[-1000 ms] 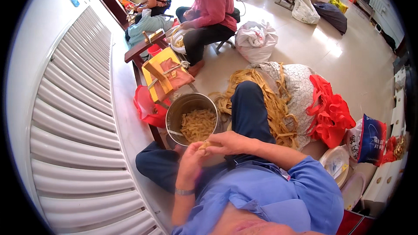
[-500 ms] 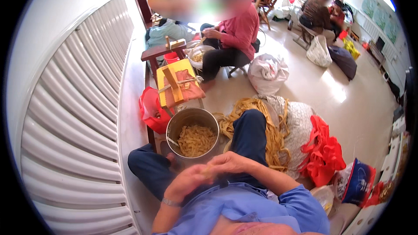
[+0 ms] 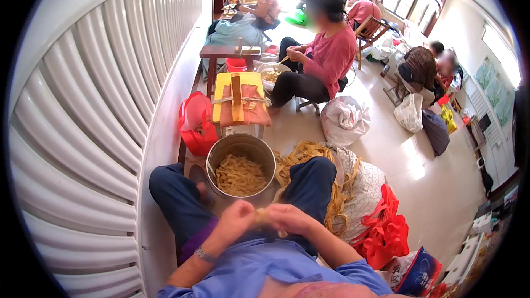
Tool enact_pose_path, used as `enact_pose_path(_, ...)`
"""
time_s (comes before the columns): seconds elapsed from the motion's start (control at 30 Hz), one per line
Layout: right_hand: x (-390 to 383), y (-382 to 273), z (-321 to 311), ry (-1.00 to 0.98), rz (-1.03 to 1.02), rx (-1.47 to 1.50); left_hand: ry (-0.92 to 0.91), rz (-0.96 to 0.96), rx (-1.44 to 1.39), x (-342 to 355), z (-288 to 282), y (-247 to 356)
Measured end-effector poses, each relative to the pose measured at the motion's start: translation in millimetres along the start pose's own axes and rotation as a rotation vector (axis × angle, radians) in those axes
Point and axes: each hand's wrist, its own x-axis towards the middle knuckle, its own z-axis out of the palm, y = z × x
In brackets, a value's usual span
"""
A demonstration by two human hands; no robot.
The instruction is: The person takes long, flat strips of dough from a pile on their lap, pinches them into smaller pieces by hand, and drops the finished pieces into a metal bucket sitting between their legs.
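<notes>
My left hand and my right hand meet above my lap, fingers closed at the tips. Pinched between them is a small yellowish strip piece, blurred, its exact shape unclear. On the floor just past my hands, between my knees, stands a round metal pot. Inside it lies a heap of short tan folded pieces. Long tan strips hang in a loose bundle beside my right knee, over a pale patterned sack.
Beyond the pot stands a yellow-topped stool with a wooden block tied on. A red bag is left of it, near the white radiator. Red fabric lies at right. A seated person in pink works ahead.
The view has tilted up, showing more of the room. My hands have drawn slightly apart, and the yellowish piece now shows between the fingertips.
</notes>
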Motion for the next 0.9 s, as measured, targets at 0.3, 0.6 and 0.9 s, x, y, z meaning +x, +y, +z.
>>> enact_pose_path(0.3,5,-3,34,0.329,-0.226,-0.168,-0.038,0.012,-0.185,-11,12,27)
enact_pose_path(0.6,-2,-7,31,0.345,-0.363,-0.331,0.111,-0.038,-0.573,1,-1,27)
enact_pose_path(0.9,-14,-56,22,0.484,-0.534,-0.548,0.106,0.046,-0.418,8,-22,67)
